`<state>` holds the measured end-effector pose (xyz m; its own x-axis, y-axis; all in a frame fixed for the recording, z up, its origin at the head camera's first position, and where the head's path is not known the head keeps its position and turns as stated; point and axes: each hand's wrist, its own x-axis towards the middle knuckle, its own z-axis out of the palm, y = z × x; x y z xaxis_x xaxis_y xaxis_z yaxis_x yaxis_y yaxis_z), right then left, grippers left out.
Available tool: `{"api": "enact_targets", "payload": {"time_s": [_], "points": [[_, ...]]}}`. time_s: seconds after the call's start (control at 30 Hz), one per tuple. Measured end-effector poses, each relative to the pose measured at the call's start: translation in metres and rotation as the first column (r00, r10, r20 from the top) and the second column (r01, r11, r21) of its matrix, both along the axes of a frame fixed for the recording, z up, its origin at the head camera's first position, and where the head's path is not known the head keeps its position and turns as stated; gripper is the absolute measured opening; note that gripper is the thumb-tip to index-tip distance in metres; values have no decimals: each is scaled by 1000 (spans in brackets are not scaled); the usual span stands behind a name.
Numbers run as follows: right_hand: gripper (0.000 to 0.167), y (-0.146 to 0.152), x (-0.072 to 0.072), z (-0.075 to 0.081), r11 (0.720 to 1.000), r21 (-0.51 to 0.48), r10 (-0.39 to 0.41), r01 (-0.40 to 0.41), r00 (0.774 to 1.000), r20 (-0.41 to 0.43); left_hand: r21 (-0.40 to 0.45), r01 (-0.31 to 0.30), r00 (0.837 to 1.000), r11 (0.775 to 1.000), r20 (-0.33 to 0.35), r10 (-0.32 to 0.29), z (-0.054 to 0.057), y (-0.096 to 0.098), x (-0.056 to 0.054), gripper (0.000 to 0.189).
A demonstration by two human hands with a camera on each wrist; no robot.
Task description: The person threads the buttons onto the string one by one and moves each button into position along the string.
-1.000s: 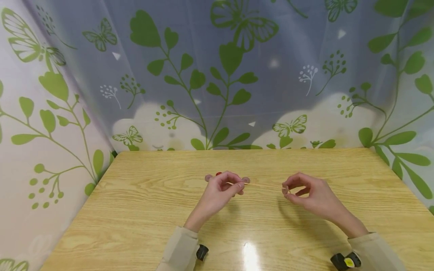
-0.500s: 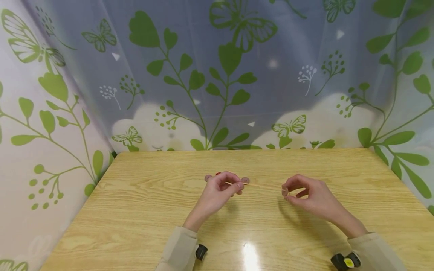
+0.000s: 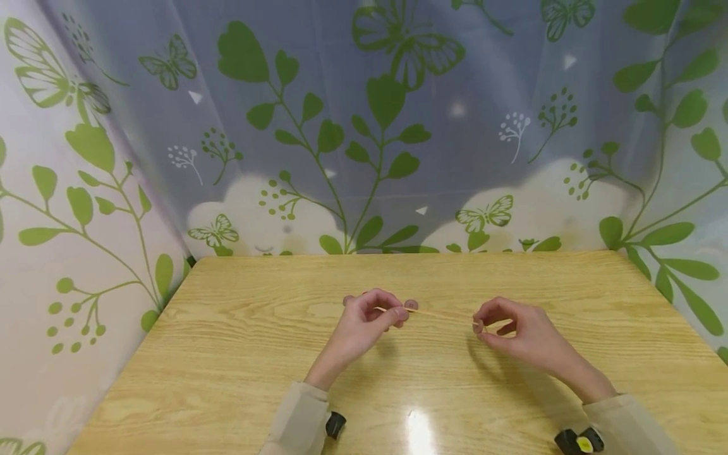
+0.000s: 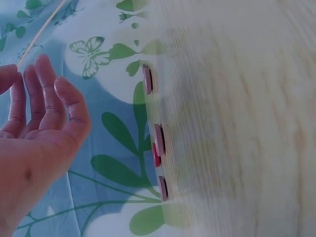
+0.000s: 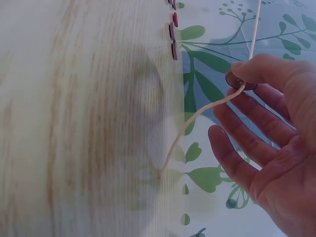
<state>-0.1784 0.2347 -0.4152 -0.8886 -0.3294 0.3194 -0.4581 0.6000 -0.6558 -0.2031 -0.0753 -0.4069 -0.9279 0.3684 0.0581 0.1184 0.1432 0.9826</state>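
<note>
Pale yellow cord (image 3: pixel 440 313), thin, drawn out nearly straight between two hands above a wood-grain table (image 3: pixel 239 354).

Head view: left hand (image 3: pixel 370 316) pinches the cord between thumb and forefinger. Right hand (image 3: pixel 520 325), well apart from it, pinches a brown button (image 3: pixel 478 325) at the fingertips; cord meets the button there. Just beyond the left fingertips, a mauve button (image 3: pixel 411 306) lies flat on the tabletop; a second one (image 3: pixel 348 299) shows partly behind the left hand. Beige sleeves (image 3: pixel 301 411) on both arms; black band (image 3: pixel 335 425) at the left wrist, another (image 3: pixel 579 440) at the right with a yellow patch. Behind the table, hanging fabric (image 3: pixel 318 57) in blue-grey and white, printed with green leaves and butterflies.

Left wrist view: tabletop fills the right side. Left hand at the left edge, thumb and forefinger tips together on the cord, which slants taut to the top; other fingers loosely bent. Loose row of buttons near the table's far edge, seen almost edge-on: three mauve, and a red button (image 4: pixel 156 154) just beside the middle one.

Right wrist view: thumb tip pressed on the brown button, lower fingers spread apart. Cord comes taut from the top edge to the button; past it, a slack length curves down and away from the hand. Probably threaded through a hole, though the thumb covers much of the button.
</note>
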Motion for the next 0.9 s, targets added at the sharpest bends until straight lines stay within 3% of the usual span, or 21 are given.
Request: {"api": "enact_targets", "payload": {"time_s": [0.37,0.9], "points": [[15,3,2,0,1000,12,-8,8,1000,16,3,7,999,1000,-44,-7,0,-2,-1,13],[15,6,2,-1,998,62,-6,1,997,75,-3,18,999,1000,-41,-18,-4,-4,-3,15]]}}
